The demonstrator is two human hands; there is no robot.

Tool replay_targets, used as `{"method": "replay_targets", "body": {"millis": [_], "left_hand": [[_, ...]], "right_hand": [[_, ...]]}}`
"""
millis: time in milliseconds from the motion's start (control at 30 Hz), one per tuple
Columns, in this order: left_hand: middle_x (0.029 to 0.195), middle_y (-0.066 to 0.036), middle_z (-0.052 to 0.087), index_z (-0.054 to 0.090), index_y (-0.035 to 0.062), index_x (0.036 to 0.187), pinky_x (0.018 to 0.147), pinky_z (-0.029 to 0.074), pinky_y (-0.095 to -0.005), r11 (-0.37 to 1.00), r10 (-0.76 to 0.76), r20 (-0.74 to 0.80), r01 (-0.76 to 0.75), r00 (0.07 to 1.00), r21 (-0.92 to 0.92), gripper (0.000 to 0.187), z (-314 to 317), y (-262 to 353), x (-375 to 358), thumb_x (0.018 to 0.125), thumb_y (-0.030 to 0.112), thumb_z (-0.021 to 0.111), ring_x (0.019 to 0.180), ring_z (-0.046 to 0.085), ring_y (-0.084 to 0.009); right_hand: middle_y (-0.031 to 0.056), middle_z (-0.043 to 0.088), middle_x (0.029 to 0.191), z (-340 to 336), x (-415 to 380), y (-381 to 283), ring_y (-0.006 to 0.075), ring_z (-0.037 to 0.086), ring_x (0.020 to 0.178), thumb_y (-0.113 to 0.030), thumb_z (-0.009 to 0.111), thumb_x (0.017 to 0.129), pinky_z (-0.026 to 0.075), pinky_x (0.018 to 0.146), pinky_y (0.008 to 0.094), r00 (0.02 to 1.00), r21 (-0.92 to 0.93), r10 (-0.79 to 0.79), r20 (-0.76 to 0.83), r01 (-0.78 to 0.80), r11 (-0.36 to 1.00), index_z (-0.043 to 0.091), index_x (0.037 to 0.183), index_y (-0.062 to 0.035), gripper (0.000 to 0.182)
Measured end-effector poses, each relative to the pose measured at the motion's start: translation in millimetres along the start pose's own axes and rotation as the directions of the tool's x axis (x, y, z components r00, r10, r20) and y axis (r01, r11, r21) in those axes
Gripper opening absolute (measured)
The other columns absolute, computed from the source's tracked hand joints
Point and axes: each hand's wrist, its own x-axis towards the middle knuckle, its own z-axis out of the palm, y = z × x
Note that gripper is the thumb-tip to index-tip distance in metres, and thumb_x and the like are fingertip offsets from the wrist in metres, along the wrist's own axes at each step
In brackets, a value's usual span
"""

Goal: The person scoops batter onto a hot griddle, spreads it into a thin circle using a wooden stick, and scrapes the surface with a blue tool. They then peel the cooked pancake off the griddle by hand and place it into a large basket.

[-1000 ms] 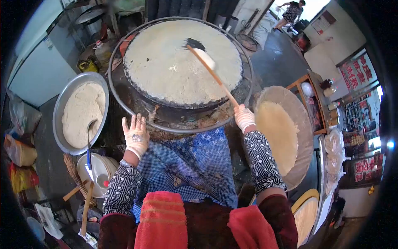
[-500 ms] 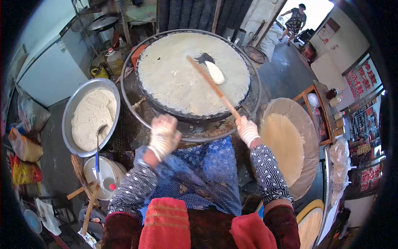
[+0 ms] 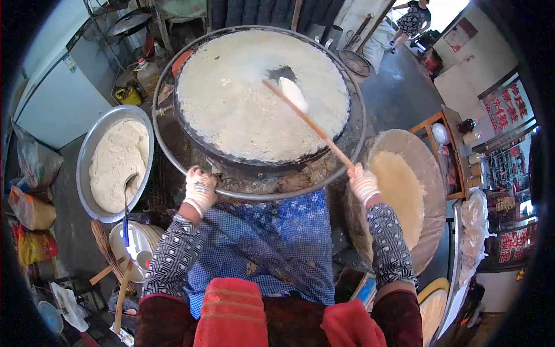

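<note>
My right hand (image 3: 363, 181), in a whitish glove, grips the end of a long wooden stick (image 3: 312, 127). The stick slants up and left over a large round griddle (image 3: 184, 124). A thin, pale layer of batter (image 3: 231, 98) covers most of the hot plate, with a dark bare patch near its middle. Beside the stick's far part lies a white lump of batter (image 3: 293, 94). At the lower left, my gloved left hand (image 3: 200, 191) has its fingers curled over the metal ring (image 3: 165, 147) that surrounds the griddle.
On the left stands a metal basin (image 3: 84, 173) of dough with a ladle (image 3: 126, 214) in it, above a white bucket (image 3: 156, 234). A thin round pancake (image 3: 398, 196) rests on a covered round stand at right. A person (image 3: 411, 20) is near the doorway.
My left hand has moved left and down onto the metal ring. My right hand has shifted slightly right with the stick. The white lump has moved a little up and left.
</note>
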Motion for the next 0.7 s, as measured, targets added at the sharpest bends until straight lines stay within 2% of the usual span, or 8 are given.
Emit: {"method": "replay_targets", "body": {"millis": [133,200,267,300,367,400,433,700], "left_hand": [[0.093,-0.007,0.068,0.074,0.0217,0.089,0.108,0.028,-0.0426,0.991,0.018,-0.179,0.006,0.984,0.134,0.025,24.8,-57.5,16.0,0.065,0.028,0.068,0.110,0.056,-0.0252],[0.093,-0.007,0.068,0.074,0.0205,0.089,0.108,0.029,-0.0431,0.977,0.053,-0.006,-0.050,0.999,0.207,0.022,13.2,-79.8,25.1,0.069,0.027,0.065,0.110,0.056,-0.0257],[0.096,-0.008,0.068,0.074,0.0200,0.088,0.109,0.027,-0.0437,0.948,0.027,0.106,-0.059,0.994,0.314,0.022,-2.8,-93.3,32.9,0.073,0.025,0.058,0.112,0.055,-0.0263],[0.096,-0.008,0.068,0.074,0.0194,0.088,0.110,0.026,-0.0434,0.945,0.094,0.015,-0.094,0.995,0.313,0.023,51.9,-129.4,58.1,0.073,0.025,0.058,0.113,0.054,-0.0265],[0.098,-0.008,0.068,0.074,0.0177,0.086,0.111,0.024,-0.0428,0.934,0.144,0.005,-0.137,0.990,0.330,0.024,73.6,-157.5,76.3,0.070,0.027,0.059,0.115,0.053,-0.0269],[0.097,-0.007,0.068,0.074,0.0188,0.085,0.110,0.024,-0.0416,0.933,0.163,-0.030,-0.145,0.986,0.329,0.022,77.7,-167.3,79.9,0.071,0.026,0.058,0.114,0.053,-0.0266],[0.095,-0.006,0.068,0.073,0.0195,0.084,0.110,0.025,-0.0414,0.948,0.159,-0.044,-0.141,0.986,0.286,0.021,100.5,-187.8,93.2,0.071,0.026,0.058,0.113,0.054,-0.0256],[0.088,-0.001,0.068,0.072,0.0238,0.081,0.108,0.026,-0.0411,0.934,0.051,0.040,-0.062,0.998,0.352,0.018,52.0,-162.0,81.4,0.076,0.026,0.055,0.105,0.056,-0.0201]], "right_hand": [[0.0225,0.066,0.076,-13.9,41.0,-3.1,0.0397,0.064,0.074,-0.037,0.043,0.095,0.049,0.067,0.0514,0.988,-0.222,-0.098,-0.122,0.069,0.973,0.058,0.090,-0.0037,0.037],[0.0223,0.066,0.077,-29.8,46.8,-25.9,0.0389,0.065,0.073,-0.037,0.042,0.096,0.051,0.068,0.0501,0.986,-0.208,-0.133,-0.102,0.109,0.972,0.058,0.092,-0.0031,0.038],[0.0185,0.065,0.073,-15.1,66.4,-30.5,0.0355,0.065,0.073,-0.037,0.053,0.091,0.052,0.069,0.0436,0.946,-0.092,-0.247,0.209,0.270,0.958,0.053,0.107,-0.0045,0.036],[0.0208,0.065,0.075,-3.0,57.6,-43.7,0.0323,0.066,0.070,-0.025,0.040,0.098,0.054,0.064,0.0444,0.906,-0.200,-0.417,0.071,0.422,0.884,0.061,0.107,-0.0019,0.033],[0.0093,0.056,0.062,19.5,18.4,-81.2,0.0237,0.057,0.054,-0.025,0.048,0.097,0.048,0.046,0.0376,0.810,0.248,-0.542,-0.222,0.585,0.772,0.058,0.111,-0.0033,0.028],[0.0026,0.054,0.065,39.5,-1.0,-101.9,0.0161,0.054,0.053,-0.030,0.057,0.093,0.041,0.038,0.0309,0.957,0.844,-0.289,-0.021,0.172,0.509,0.053,0.117,-0.0040,0.035],[-0.0016,0.052,0.067,-35.6,-45.8,-152.1,0.0084,0.052,0.055,-0.033,0.061,0.091,0.036,0.037,0.0249,0.902,0.828,-0.158,0.401,-0.283,0.484,0.050,0.119,-0.0040,0.042],[-0.0004,0.044,0.050,-1.5,-140.2,-153.1,0.0093,0.038,0.034,-0.027,0.050,0.098,0.032,0.034,0.0240,0.972,0.950,0.116,0.205,-0.169,-0.264,0.039,0.142,-0.0153,0.047]]}}
